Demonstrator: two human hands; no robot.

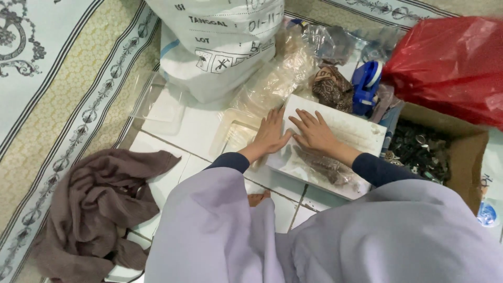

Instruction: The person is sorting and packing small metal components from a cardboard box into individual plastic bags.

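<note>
Hands flat on white board (346, 133) — sack (220, 42) beyond.

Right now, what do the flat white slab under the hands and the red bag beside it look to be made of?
The white slab looks like rigid foam or board, matte and stained, though which one is unclear. Both the left hand and right hand press flat on it. The red bag looks like thin plastic film: glossy, crinkled, with bright highlights.

Ahead of me a large white sack (220, 42) with black print stands on the floor. A red plastic bag (450, 63) bulges at upper right, above an open brown cardboard box (463, 152). Crumpled clear plastic bags (277, 78) lie between them.
</note>
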